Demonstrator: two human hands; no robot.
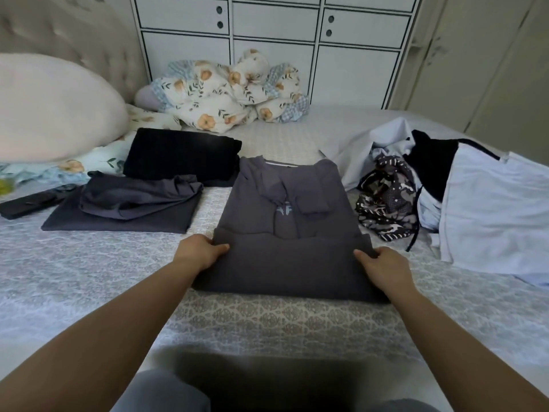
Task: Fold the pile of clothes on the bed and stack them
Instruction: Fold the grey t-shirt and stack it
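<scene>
head cam | looks forward-down (wide) | close over bed (267, 319)

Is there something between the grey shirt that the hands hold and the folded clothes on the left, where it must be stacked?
Nothing visible blocks it. Left hand and right hand grip the grey shirt by its folded edge. Only bare bedspread separates it from the folded dark grey garment.
</scene>
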